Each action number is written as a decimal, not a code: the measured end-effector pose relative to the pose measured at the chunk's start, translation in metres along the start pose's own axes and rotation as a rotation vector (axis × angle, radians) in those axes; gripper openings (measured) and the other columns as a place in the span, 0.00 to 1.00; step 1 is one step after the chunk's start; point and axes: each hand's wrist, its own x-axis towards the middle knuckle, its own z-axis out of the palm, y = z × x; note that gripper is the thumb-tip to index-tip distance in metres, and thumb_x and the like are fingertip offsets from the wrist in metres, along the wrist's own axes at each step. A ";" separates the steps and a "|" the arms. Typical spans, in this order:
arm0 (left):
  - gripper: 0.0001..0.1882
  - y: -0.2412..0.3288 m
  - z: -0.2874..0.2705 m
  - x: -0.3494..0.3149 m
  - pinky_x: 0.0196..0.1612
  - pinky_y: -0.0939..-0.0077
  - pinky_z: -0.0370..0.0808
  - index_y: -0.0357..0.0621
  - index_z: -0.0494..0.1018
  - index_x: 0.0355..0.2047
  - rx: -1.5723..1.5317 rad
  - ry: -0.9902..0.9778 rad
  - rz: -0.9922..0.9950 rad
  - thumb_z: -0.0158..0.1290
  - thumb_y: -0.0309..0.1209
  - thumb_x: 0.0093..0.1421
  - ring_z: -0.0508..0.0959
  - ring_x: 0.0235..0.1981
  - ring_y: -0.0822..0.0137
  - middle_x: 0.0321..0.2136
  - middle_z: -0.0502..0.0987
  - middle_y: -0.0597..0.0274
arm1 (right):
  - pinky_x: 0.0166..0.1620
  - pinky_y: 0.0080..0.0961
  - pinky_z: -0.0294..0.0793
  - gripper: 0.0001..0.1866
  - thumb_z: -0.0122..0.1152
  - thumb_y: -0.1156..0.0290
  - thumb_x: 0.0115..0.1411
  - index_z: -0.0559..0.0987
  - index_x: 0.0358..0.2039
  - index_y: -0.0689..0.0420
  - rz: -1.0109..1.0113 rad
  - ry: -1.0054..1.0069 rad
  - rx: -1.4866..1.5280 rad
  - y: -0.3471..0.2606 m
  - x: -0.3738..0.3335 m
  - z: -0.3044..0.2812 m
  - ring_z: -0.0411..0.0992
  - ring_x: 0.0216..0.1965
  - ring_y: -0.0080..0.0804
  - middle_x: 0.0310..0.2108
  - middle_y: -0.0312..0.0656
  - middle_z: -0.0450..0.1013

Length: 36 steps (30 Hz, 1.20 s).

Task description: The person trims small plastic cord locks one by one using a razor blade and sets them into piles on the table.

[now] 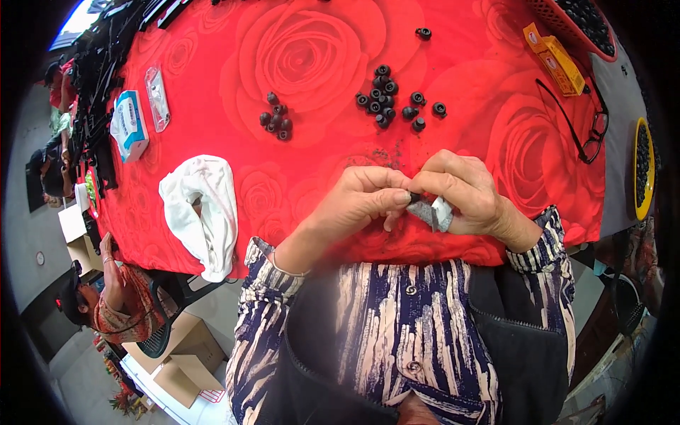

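Observation:
My two hands meet over the near part of the red table, close to my body. The fingers of my left hand (354, 200) are closed in a pinch on a small black part (414, 197), mostly hidden by the fingertips. My right hand (464, 191) is closed around a small flat grey piece with white wrapping (443, 214), which looks like a blade, its edge near the black part. Black crumbs (386, 154) lie just beyond the hands. Farther off sit a larger group of small black knob-shaped parts (382, 99) and a smaller group (275, 119) to its left.
A white cloth (221, 205) lies at the left, with a blue-white box (129, 126) and a clear packet (157, 99) beyond. Eyeglasses (591, 134), a yellow box (556, 60), a red basket (545, 15) and a yellow tray (641, 202) are at the right. Other people sit left.

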 end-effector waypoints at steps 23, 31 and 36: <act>0.09 -0.002 0.014 -0.003 0.28 0.83 0.73 0.32 0.73 0.40 0.107 0.169 0.151 0.52 0.25 0.61 0.74 0.24 0.77 0.27 0.75 0.64 | 0.18 0.24 0.63 0.22 0.65 0.76 0.35 0.75 0.36 0.67 -0.168 0.093 -0.214 0.002 -0.007 0.002 0.67 0.19 0.28 0.23 0.39 0.67; 0.09 0.002 0.019 -0.004 0.28 0.84 0.73 0.32 0.73 0.39 0.201 0.177 0.199 0.52 0.24 0.61 0.73 0.25 0.77 0.28 0.74 0.64 | 0.19 0.24 0.63 0.22 0.64 0.76 0.34 0.76 0.34 0.67 -0.140 0.135 -0.164 0.003 -0.008 0.006 0.66 0.19 0.28 0.23 0.39 0.67; 0.09 0.002 0.019 -0.004 0.29 0.83 0.73 0.32 0.72 0.40 0.203 0.165 0.189 0.52 0.25 0.61 0.73 0.25 0.76 0.29 0.74 0.63 | 0.18 0.23 0.61 0.24 0.63 0.77 0.32 0.76 0.36 0.67 -0.148 0.168 -0.174 0.004 -0.010 0.008 0.65 0.18 0.26 0.23 0.39 0.67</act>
